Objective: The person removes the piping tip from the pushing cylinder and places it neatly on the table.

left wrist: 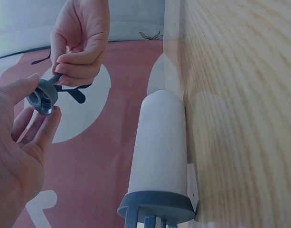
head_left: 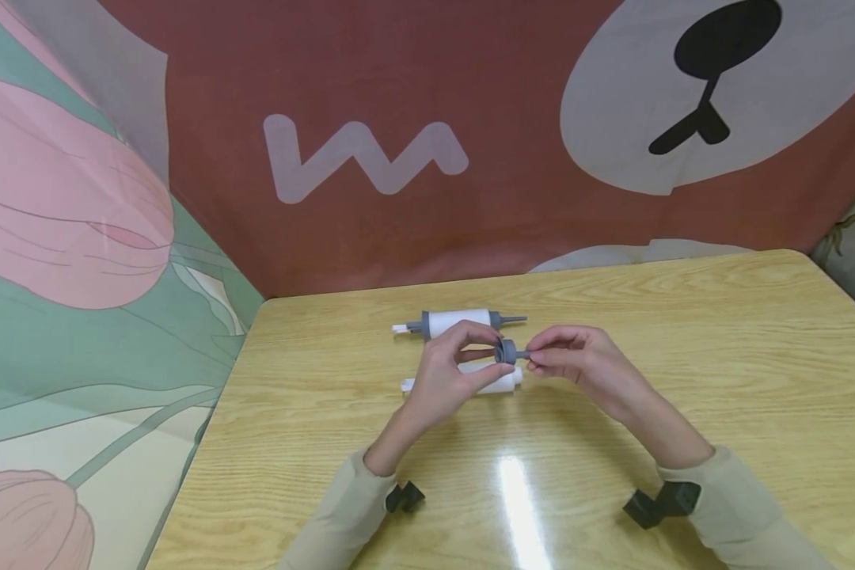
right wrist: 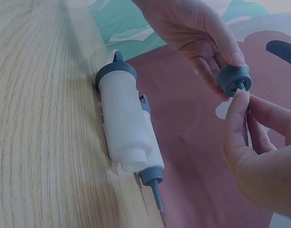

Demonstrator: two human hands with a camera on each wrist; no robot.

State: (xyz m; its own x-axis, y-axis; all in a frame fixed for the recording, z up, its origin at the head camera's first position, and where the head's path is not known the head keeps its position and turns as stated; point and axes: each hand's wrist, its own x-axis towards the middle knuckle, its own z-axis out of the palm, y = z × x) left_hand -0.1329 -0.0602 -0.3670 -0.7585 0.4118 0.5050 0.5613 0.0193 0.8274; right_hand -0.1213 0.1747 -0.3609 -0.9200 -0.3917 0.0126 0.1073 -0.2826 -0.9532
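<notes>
In the head view my left hand [head_left: 443, 378] holds a grey nozzle cap [head_left: 507, 352] by its wide collar, between thumb and fingers. My right hand [head_left: 593, 366] pinches the cap's thin spout from the right. The left wrist view shows the cap's hollow threaded end [left wrist: 42, 97] facing the left palm. Below the hands a white squeeze bottle [right wrist: 122, 111] lies on its side, its neck bare and a grey collar at its other end. Behind it lies a second white bottle [head_left: 459, 320] fitted with a long grey nozzle. My left hand partly covers the nearer bottle in the head view.
Both bottles lie on a wood-grain table [head_left: 292, 467], whose far edge meets a printed cloth [head_left: 399, 237] hanging behind. Light glares off the tabletop in front of the hands. Each sleeve [head_left: 737, 507] carries a black wrist mount [head_left: 659, 504].
</notes>
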